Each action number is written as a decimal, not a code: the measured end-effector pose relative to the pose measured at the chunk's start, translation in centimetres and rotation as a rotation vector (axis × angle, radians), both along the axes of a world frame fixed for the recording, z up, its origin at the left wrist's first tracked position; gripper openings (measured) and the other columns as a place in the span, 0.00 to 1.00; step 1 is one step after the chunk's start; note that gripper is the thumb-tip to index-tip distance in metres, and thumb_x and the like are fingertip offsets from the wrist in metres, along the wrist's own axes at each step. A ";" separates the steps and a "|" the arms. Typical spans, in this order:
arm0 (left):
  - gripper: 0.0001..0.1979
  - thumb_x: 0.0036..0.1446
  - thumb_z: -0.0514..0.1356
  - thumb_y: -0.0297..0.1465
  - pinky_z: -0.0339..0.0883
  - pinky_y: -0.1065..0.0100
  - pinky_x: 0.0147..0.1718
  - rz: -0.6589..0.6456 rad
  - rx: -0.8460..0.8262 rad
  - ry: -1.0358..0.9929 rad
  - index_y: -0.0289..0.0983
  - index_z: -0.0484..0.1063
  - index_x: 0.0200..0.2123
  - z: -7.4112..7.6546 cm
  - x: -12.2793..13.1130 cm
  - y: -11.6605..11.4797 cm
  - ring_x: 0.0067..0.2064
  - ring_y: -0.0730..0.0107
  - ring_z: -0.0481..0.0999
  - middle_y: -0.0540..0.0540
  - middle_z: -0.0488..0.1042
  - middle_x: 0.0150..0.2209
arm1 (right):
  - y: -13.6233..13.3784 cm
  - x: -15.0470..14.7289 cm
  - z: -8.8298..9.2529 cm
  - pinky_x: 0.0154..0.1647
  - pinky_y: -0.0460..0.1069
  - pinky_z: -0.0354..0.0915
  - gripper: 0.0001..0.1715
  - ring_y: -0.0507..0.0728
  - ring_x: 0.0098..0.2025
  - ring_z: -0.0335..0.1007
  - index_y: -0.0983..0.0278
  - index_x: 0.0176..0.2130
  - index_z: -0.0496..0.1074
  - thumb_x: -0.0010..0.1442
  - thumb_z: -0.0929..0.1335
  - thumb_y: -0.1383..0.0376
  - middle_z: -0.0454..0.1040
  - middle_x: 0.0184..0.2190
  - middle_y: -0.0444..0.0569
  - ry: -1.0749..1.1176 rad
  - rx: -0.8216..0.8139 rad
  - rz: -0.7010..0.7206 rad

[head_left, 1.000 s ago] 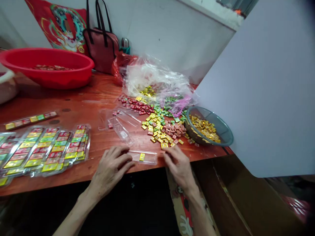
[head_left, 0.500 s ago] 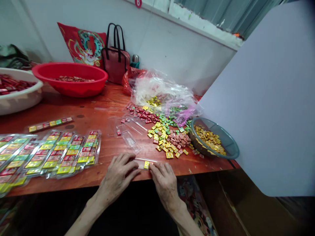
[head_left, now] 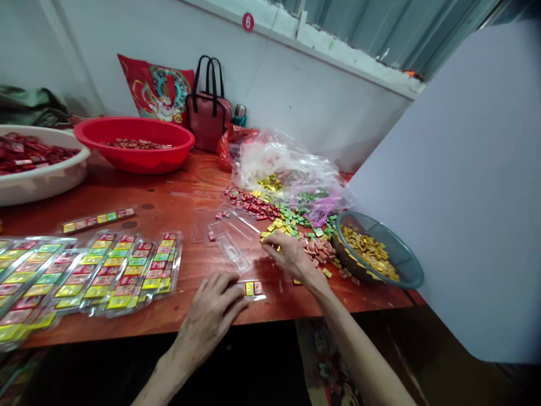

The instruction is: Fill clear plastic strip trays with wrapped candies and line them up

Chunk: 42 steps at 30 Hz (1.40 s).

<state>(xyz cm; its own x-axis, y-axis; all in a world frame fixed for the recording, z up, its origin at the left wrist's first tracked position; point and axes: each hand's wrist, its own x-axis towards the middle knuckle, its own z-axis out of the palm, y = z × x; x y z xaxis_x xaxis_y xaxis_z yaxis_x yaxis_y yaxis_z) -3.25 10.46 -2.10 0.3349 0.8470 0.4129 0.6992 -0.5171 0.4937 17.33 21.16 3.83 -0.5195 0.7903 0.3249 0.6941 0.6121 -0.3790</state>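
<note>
A clear plastic tray (head_left: 258, 296) lies near the table's front edge, a yellow piece (head_left: 249, 288) and a pinkish piece (head_left: 257, 288) side by side in it. My left hand (head_left: 214, 307) rests at the tray's left end, its fingers bent over that end; what they grip is hidden. Over the loose yellow pieces (head_left: 288, 230) my right hand (head_left: 287, 254) reaches with bent fingers, and whether anything is between them cannot be made out. Empty clear trays (head_left: 233, 251) lie just behind the left hand. Pinkish pieces (head_left: 320, 250) are heaped right of the right hand.
Filled packs (head_left: 127, 270) spread over the table's left side. Behind them stand a white basin (head_left: 46, 183) and a red basin (head_left: 147, 163). A grey-green bowl (head_left: 412, 273) of yellow pieces sits at the right edge. Plastic bags (head_left: 279, 158) lie at the back, by a handbag (head_left: 208, 127).
My right hand has left the tray and moved up and forward to the loose yellow pieces. The pinkish piece in the tray now shows fully. My left hand stays by the tray; the view has shifted.
</note>
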 end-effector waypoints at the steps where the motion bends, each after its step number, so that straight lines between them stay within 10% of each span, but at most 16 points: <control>1: 0.05 0.64 0.56 0.33 0.62 0.57 0.45 0.000 -0.001 -0.002 0.42 0.72 0.40 0.0 0.0 0.0 0.48 0.59 0.67 0.45 0.70 0.48 | 1.9 -0.3 -0.1 0.37 0.46 0.60 0.08 0.53 0.36 0.67 0.62 0.35 0.74 0.63 0.65 0.68 0.72 0.33 0.46 -0.018 0.013 -0.025; 10: 0.06 0.64 0.55 0.33 0.60 0.57 0.45 0.006 -0.003 0.008 0.41 0.72 0.41 0.0 -0.1 -0.1 0.48 0.59 0.67 0.45 0.70 0.48 | 11.4 -2.9 -2.7 0.40 0.47 0.60 0.08 0.56 0.41 0.65 0.64 0.40 0.73 0.62 0.64 0.69 0.68 0.43 0.52 -0.282 0.065 -0.100; 17: 0.07 0.64 0.55 0.34 0.60 0.57 0.46 -0.007 -0.012 0.011 0.41 0.72 0.40 0.3 -0.1 -0.1 0.48 0.59 0.67 0.44 0.70 0.48 | 11.9 -2.9 -3.1 0.43 0.46 0.58 0.07 0.55 0.41 0.64 0.66 0.39 0.72 0.62 0.64 0.71 0.66 0.41 0.51 -0.226 0.030 0.057; 42: 0.07 0.64 0.56 0.34 0.60 0.58 0.44 -0.032 -0.017 0.008 0.41 0.73 0.38 0.6 -0.2 -0.2 0.48 0.60 0.67 0.45 0.71 0.48 | 11.6 -1.8 -1.0 0.32 0.45 0.58 0.13 0.51 0.28 0.64 0.68 0.33 0.76 0.55 0.62 0.73 0.72 0.26 0.45 -0.030 -0.096 -0.043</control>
